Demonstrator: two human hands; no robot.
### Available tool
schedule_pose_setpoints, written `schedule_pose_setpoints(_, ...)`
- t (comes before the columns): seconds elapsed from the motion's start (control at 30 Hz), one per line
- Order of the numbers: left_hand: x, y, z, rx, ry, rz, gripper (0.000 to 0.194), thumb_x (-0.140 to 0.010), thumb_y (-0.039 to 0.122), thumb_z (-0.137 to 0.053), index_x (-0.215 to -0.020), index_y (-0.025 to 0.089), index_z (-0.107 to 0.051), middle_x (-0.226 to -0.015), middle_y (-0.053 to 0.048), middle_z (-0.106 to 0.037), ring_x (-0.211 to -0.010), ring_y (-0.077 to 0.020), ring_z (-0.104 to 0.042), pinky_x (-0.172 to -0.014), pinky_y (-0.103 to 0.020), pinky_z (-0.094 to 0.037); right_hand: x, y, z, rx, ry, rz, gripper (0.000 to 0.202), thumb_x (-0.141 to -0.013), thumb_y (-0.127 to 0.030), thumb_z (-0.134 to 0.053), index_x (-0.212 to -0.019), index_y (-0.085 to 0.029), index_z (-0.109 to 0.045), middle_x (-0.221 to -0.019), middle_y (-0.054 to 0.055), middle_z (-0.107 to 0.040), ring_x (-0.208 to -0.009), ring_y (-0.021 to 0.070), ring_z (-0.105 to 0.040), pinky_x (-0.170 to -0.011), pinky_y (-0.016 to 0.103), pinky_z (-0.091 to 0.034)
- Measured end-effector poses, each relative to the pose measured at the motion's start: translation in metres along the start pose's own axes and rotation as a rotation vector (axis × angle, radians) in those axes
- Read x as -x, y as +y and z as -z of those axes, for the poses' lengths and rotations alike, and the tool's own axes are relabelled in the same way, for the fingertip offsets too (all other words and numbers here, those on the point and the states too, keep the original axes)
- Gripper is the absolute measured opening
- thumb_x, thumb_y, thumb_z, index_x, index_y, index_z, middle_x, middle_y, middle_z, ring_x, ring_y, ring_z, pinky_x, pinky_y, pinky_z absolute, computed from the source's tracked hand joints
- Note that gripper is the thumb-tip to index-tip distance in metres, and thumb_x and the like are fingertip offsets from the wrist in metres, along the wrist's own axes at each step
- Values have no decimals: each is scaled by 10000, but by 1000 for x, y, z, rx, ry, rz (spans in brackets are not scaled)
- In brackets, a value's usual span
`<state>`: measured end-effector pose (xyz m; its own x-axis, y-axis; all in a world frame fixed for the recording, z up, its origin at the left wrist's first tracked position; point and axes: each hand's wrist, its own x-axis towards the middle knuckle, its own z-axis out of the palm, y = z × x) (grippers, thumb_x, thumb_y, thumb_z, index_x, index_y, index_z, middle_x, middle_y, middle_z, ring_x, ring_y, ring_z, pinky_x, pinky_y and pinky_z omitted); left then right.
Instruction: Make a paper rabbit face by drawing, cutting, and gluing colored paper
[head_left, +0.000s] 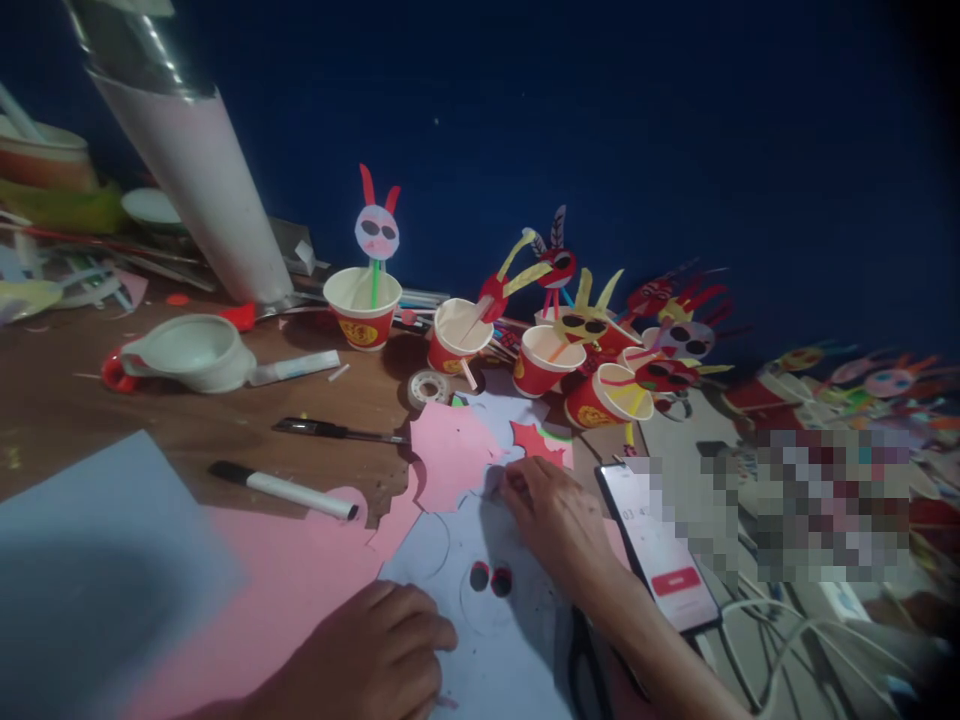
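My left hand [382,650] rests at the bottom centre with curled fingers, at the edge of a white sheet [420,540]; whether it holds anything is hidden. My right hand [555,510] reaches over the same sheet, its fingertips pressed together beside pink paper scraps [454,450] and a red jagged cutout [536,445]. What those fingertips hold, if anything, is too small to name. Between the hands, two dark ovals with red edges [490,578] lie on a drawn circle.
Paper cups [366,330] with paper faces stand along the back. A marker [300,495], a pen [337,431], a tape roll [429,389] and a white mug [191,355] lie left. Right are a phone [660,550], cables [780,620] and black scissors [589,665].
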<state>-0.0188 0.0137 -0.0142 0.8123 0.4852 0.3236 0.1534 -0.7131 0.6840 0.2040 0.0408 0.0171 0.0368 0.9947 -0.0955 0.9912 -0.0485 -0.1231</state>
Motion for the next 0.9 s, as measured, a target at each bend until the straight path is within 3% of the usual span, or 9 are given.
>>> schedule_pose_setpoints(0.1, 0, 5, 1, 2, 8, 82, 153, -753, 47, -512, -720, 194, -541, -924, 24, -661, -821, -154, -522, -730, -281, -380, 1, 5, -2, -15, -9, -5, 114, -840, -184, -486, -800, -166, -592, -774, 57, -654, -724, 205, -606, -614, 278, -371)
schedule_pose_setpoints(0.33, -2, 9, 4, 42, 31, 97, 153, -815, 76, -489, -737, 193, -550, -916, 35, -659, -831, -138, -518, -731, -273, -368, -16, 10, 14, -132, 41, 54, 108, -838, -195, -476, -816, -191, -582, -771, 22, -659, -699, 162, -601, -603, 242, -377)
schedule_pose_setpoints(0.47, -2, 10, 5, 21, 54, 116, 145, -794, 66, -524, -738, 197, -548, -936, 50, -662, -852, -139, -518, -759, -277, -362, -32, 5, 7, -171, 58, 92, 81, -820, -234, -512, -845, -200, -581, -752, 15, -659, -686, 161, -603, -609, 241, -384)
schedule_pose_setpoints(0.63, -2, 7, 7, 22, -53, 106, 127, -778, 92, -583, -786, 218, -573, -969, 61, -655, -873, -144, -514, -759, -275, -359, -35, 2, -7, -163, 57, 90, 102, -822, -220, -503, -880, -191, -581, -802, 40, -651, -719, 175, -601, -626, 252, -399)
schedule_pose_setpoints(0.77, -1, 9, 12, 23, -97, 132, 112, -778, 104, -592, -788, 214, -574, -955, 67, -649, -874, -140, -512, -754, -276, -349, -34, 5, -5, -159, 53, 92, 118, -828, -206, -478, -805, -191, -593, -768, 41, -652, -737, 189, -603, -649, 270, -397)
schedule_pose_setpoints(0.9, 0, 12, 14, 20, -104, 128, 106, -784, 102, -581, -786, 207, -569, -946, 68, -647, -866, -136, -512, -746, -280, -342, -37, 10, 0, -168, 67, 82, 132, -831, -234, -477, -876, -190, -593, -821, 47, -673, -787, 188, -617, -687, 272, -406)
